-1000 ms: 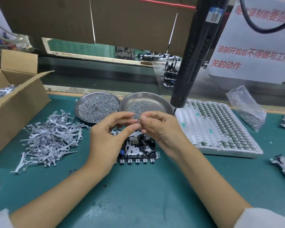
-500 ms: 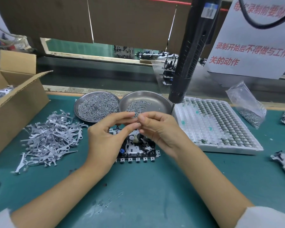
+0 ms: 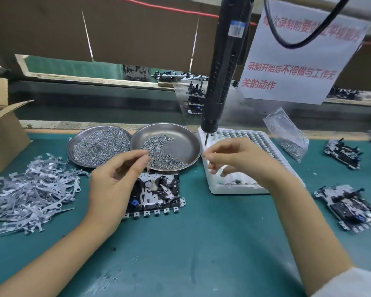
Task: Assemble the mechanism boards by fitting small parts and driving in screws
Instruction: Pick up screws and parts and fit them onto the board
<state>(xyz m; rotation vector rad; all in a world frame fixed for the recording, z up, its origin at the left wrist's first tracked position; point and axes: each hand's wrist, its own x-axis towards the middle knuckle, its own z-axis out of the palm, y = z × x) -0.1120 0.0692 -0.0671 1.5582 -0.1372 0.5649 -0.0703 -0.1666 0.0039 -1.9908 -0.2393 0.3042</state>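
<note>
A black and silver mechanism board lies flat on the green mat at centre. My left hand hovers over the board's left half, thumb and forefinger pinched on a tiny part near the edge of the right-hand dish. My right hand is in the air over the white parts tray, fingers loosely curled and blurred; I cannot make out anything in it. Two round metal dishes hold screws: a full one and a part-filled one. A black electric screwdriver hangs with its tip just left of my right hand.
A heap of grey metal levers covers the mat at left, beside a cardboard box. A clear bag of screws leans right of the tray. Other mechanism boards lie at the right edge. A conveyor runs behind.
My hands, whose fingertips met over the board, have parted. The right hand moved right over the white tray; the left stayed over the board, still pinched.
</note>
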